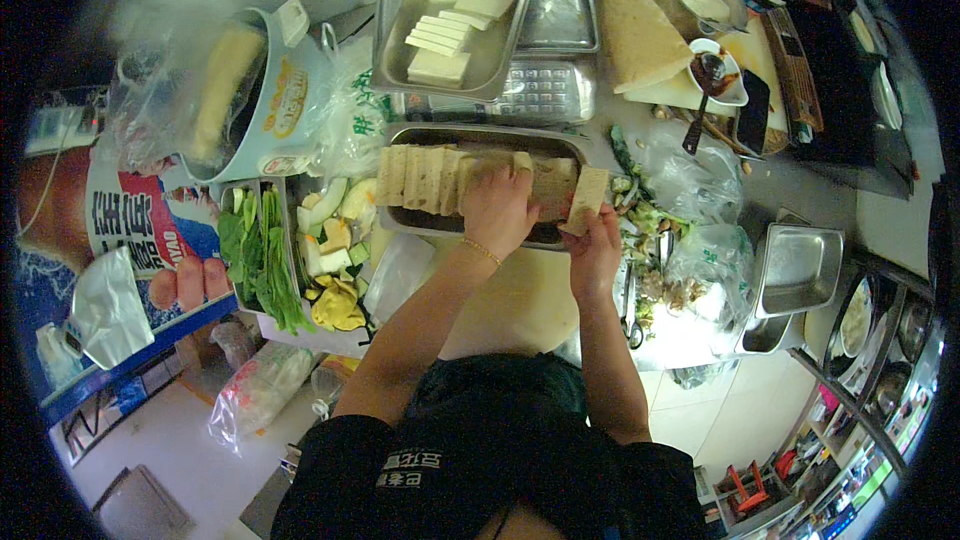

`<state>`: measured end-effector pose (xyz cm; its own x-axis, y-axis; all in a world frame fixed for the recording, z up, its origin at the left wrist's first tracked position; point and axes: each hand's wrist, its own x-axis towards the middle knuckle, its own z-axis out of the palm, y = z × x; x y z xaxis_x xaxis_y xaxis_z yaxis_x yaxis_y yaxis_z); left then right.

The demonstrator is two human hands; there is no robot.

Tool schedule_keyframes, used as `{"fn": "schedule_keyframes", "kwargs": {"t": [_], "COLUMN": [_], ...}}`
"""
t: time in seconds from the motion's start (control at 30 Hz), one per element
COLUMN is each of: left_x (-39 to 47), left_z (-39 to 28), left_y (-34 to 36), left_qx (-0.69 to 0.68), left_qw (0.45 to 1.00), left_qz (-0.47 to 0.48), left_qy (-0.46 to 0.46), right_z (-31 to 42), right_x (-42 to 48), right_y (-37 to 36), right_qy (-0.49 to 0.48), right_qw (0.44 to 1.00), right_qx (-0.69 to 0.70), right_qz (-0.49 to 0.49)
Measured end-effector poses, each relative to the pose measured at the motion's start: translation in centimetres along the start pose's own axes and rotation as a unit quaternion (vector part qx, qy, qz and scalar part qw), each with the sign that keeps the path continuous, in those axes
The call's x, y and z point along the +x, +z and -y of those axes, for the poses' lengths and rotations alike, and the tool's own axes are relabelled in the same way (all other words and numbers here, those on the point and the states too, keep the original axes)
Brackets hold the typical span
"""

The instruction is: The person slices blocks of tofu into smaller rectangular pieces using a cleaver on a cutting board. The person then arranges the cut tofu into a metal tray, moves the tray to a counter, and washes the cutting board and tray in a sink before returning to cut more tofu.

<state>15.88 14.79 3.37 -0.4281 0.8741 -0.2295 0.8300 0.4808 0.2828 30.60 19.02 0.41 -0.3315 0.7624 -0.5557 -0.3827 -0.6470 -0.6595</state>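
Observation:
A rectangular stainless-steel food pan (480, 136) lies crosswise before me. Porous beige food slices (420, 178) stand in a row along its left half, and flatter ones (556, 187) fill its right part. My left hand (499, 202) reaches over the middle of the pan with curled fingers on the slices; whether it grips one is hidden beneath the fingers. At the pan's right end, my right hand (594, 247) pinches a single beige slice (587, 193) by its lower end, tilted over the rim. Below the pan is a pale cutting board (517, 300).
Behind stands a steel pan (386, 67) of white tofu-like blocks, above a scale (544, 90). Leafy greens (266, 255) and cut vegetables (334, 251) are at left. To the right lie scissors (634, 315), vegetable scraps (660, 240), a sauce bowl (724, 82) and a steel container (799, 270).

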Motion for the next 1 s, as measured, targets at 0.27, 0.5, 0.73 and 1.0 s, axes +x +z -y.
{"fn": "schedule_keyframes", "kwargs": {"t": [0.27,0.5,0.73,1.0], "left_x": [-1.8,-6.7,-8.2,-7.1], "left_z": [1.6,7.3,7.7,7.2], "left_y": [-0.4,0.0,-1.3,-0.8], "left_qx": [-0.229,-0.560,-0.621,-0.653], "left_qw": [0.963,0.786,0.720,0.711], "left_qz": [-0.113,-0.215,-0.180,-0.160], "left_qy": [-0.084,-0.152,-0.254,-0.205], "right_z": [-1.6,-5.3,-3.7,-2.7], "right_x": [0.6,3.3,2.5,1.6], "right_y": [0.6,4.2,6.3,7.4], "right_qy": [-0.050,-0.094,-0.116,-0.235], "right_qw": [0.984,0.836,0.742,0.735], "right_qx": [-0.169,-0.522,-0.644,-0.626], "right_qz": [0.011,0.141,0.142,0.110]}}
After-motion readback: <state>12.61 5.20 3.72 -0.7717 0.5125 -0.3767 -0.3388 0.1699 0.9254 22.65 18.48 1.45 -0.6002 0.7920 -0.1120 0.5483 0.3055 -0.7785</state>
